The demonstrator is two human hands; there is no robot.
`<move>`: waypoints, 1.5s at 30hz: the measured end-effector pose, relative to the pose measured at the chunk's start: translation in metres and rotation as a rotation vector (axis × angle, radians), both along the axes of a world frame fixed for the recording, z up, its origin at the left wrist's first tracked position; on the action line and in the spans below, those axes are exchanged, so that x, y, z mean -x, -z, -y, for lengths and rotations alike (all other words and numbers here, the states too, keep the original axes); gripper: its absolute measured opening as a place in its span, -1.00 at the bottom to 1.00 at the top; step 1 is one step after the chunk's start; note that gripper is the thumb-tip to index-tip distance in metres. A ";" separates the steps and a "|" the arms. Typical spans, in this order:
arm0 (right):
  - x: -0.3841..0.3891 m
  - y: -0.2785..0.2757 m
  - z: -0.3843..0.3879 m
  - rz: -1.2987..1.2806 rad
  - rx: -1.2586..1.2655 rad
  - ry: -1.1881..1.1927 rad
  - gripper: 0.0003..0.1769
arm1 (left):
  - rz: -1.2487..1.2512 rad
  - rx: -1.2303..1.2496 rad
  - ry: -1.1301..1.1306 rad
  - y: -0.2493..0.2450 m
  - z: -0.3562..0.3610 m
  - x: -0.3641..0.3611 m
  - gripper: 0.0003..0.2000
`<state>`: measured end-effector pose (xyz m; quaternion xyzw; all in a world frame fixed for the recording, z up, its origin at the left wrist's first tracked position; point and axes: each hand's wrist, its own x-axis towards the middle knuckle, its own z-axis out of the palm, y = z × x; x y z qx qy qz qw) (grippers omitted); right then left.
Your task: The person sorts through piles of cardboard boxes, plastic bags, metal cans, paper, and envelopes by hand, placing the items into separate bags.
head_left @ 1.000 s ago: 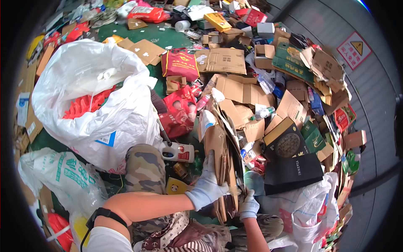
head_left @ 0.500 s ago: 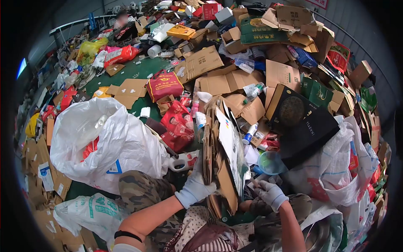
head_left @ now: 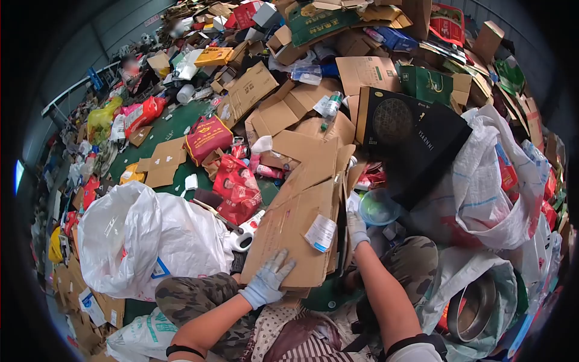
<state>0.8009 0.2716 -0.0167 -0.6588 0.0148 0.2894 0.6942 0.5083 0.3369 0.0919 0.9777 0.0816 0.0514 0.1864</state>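
A waste-sorting area, shown by heaped cardboard [head_left: 298, 211], plastic bottles [head_left: 332, 104] and stuffed sacks [head_left: 154, 241].

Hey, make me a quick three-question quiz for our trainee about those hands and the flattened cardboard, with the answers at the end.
1. True or false: the left hand and the right hand both wear gloves.
2. Which hand is nearer the black bag?
A) Left
B) Right
C) Both equally near
3. Fill in the blank: the front of the flattened cardboard bears a white-and-blue ____.

Key: 1 true; 2 B; 3 label.
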 end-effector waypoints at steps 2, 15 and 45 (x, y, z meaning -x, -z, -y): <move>0.022 -0.014 -0.020 0.277 0.113 -0.095 -0.59 | 0.006 0.071 -0.092 0.013 0.000 0.020 -0.09; 0.116 -0.137 -0.034 1.148 0.204 -1.052 -0.67 | -0.343 0.549 0.187 0.052 0.100 0.016 -0.49; 0.149 -0.192 -0.012 0.750 0.309 -1.094 -0.23 | 0.405 0.019 -0.485 -0.106 -0.123 0.013 -0.68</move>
